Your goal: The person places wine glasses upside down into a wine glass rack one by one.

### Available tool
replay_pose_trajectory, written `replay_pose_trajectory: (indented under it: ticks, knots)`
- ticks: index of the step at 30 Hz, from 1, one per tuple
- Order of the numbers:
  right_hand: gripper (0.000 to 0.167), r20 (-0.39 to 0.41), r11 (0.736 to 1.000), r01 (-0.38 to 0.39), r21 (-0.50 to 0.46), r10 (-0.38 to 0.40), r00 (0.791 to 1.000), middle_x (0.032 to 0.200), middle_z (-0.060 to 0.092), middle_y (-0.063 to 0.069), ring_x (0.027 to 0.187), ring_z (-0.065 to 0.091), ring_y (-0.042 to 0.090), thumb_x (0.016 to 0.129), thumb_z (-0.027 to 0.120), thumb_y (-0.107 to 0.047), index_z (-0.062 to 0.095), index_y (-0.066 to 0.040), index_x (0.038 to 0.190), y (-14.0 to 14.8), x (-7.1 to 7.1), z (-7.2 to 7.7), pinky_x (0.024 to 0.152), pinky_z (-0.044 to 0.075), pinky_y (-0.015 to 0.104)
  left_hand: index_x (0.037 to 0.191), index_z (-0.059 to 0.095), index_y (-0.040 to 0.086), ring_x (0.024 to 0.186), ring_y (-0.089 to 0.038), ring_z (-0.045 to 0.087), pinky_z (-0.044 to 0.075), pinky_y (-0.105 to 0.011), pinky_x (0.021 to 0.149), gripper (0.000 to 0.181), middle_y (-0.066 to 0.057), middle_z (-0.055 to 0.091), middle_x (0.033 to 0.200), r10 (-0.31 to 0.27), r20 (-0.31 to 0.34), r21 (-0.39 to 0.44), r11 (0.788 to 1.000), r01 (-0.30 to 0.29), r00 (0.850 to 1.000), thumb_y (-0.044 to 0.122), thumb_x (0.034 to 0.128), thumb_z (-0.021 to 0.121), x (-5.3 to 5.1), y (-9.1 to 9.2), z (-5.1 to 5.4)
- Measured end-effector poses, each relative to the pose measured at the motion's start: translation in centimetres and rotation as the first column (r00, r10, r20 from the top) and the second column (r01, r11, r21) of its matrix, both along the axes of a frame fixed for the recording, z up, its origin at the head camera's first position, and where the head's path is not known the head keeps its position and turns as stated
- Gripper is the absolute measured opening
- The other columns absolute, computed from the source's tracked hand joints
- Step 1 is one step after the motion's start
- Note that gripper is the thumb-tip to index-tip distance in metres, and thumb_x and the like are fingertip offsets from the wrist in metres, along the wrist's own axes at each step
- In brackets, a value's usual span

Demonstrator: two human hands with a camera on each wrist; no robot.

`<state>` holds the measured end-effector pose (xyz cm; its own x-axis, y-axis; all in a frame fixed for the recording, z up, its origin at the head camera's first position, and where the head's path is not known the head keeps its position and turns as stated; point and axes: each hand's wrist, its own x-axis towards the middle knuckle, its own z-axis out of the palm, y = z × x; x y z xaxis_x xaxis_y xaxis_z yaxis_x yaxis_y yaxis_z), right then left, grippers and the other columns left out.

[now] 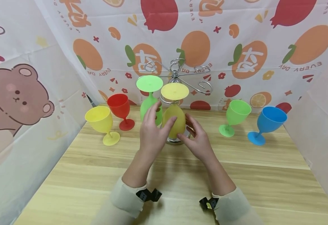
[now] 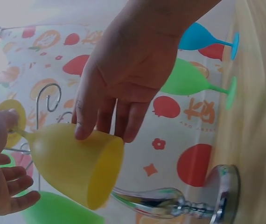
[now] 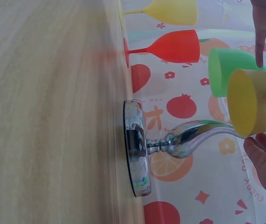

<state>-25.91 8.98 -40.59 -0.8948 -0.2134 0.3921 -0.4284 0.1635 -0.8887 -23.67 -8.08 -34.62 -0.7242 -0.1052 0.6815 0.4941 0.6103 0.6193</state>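
Inverted yellow goblet [image 1: 178,113] is at the front of the metal rack [image 1: 174,74], foot up, mouth down, btw the two hands. Foot sits by a front loop; can't tell if the stem is fully seated in it or if the rack takes the wt.

L hand [image 1: 152,132]: fingers apart & mostly straight, alongside the bowl, thumb in front of it in head view; not clamped. R hand [image 1: 199,142]: fingers bent, thumb apart from them, at bowl's R side near the rim; can't tell if pinching or just resting there.

Just L of it, inverted green goblet [image 1: 146,107], also foot up at the rack, partly behind L hand; looks hung, so prob. done.

Rest of set is upright on the desk [image 1: 96,187], off the rack: upright yellow goblet [image 1: 99,120] + red goblet [image 1: 119,107] on L side, upright green goblet [image 1: 238,114] + blue goblet [image 1: 269,121] on R.

Progress (my read): approx 1/3. 1 of 6 looks placed, 2nd in position but hands not yet off, 4 not started. Rack base [image 3: 137,147] stands flat on desk, seems stable. Bkgd = fruit-print cloth [image 1: 169,40], nothing to do w/ the count.
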Motion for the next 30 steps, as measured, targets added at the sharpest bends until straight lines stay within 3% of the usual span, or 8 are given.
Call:
replay_pose_trajectory:
  ticks: [6, 10, 16, 20, 30]
  knots:
    - [0.072, -0.007, 1.000, 0.008, -0.001, -0.008, 1.000, 0.147, 0.047, 0.001, 0.135, 0.047, 0.022, 0.088, 0.075, -0.020, 0.039, -0.020, 0.150, 0.2, 0.0, 0.2, 0.109, 0.043, 0.033, 0.138, 0.051, 0.004, 0.120, -0.021, 0.055, 0.051, -0.039, 0.099, 0.067, -0.010, 0.061, 0.129, -0.038, 0.008, 0.014, 0.999, 0.038, 0.999, 0.043, 0.0881, 0.071, -0.9, 0.6, 1.5]
    - [0.071, 0.029, 1.000, 0.011, -0.002, -0.011, 1.000, 0.148, 0.046, 0.006, 0.136, 0.046, 0.026, 0.089, 0.073, -0.013, 0.038, -0.013, 0.150, 0.1, 0.8, 1.5, 0.111, 0.041, 0.036, 0.136, 0.052, 0.007, 0.119, -0.019, 0.056, 0.050, -0.042, 0.099, 0.065, -0.006, 0.062, 0.128, -0.101, 0.039, 0.053, 0.994, 0.099, 0.994, 0.049, 0.0891, 0.068, -1.7, 1.0, 2.0]
    - [0.070, 0.044, 1.000, 0.011, 0.014, -0.012, 0.999, 0.150, 0.042, 0.015, 0.138, 0.043, 0.033, 0.089, 0.072, -0.007, 0.037, -0.006, 0.150, 0.0, 1.9, 3.3, 0.112, 0.039, 0.042, 0.133, 0.055, 0.009, 0.121, -0.017, 0.057, 0.048, -0.049, 0.102, 0.076, -0.003, 0.063, 0.130, -0.201, 0.093, 0.151, 0.971, 0.186, 0.975, 0.070, 0.0891, 0.048, -2.4, 1.5, 2.1]
    - [0.070, 0.042, 1.000, 0.014, 0.021, -0.015, 0.999, 0.151, 0.042, 0.015, 0.139, 0.043, 0.031, 0.089, 0.071, -0.007, 0.037, -0.006, 0.150, 0.0, 2.0, 3.5, 0.112, 0.039, 0.040, 0.133, 0.054, 0.008, 0.123, -0.018, 0.057, 0.046, -0.050, 0.104, 0.081, -0.003, 0.063, 0.129, -0.222, 0.101, 0.185, 0.962, 0.201, 0.970, 0.075, 0.0880, 0.042, -2.5, 1.7, 2.1]
    - [0.069, 0.046, 0.999, 0.015, 0.028, -0.016, 0.999, 0.150, 0.043, 0.014, 0.138, 0.043, 0.029, 0.090, 0.071, -0.007, 0.038, -0.008, 0.150, 0.3, 1.9, 3.6, 0.112, 0.039, 0.039, 0.124, 0.058, 0.006, 0.120, -0.019, 0.060, 0.047, -0.044, 0.104, 0.071, -0.007, 0.067, 0.120, -0.232, 0.063, 0.194, 0.957, 0.216, 0.971, 0.068, 0.0935, 0.042, -2.6, 1.8, 2.2]
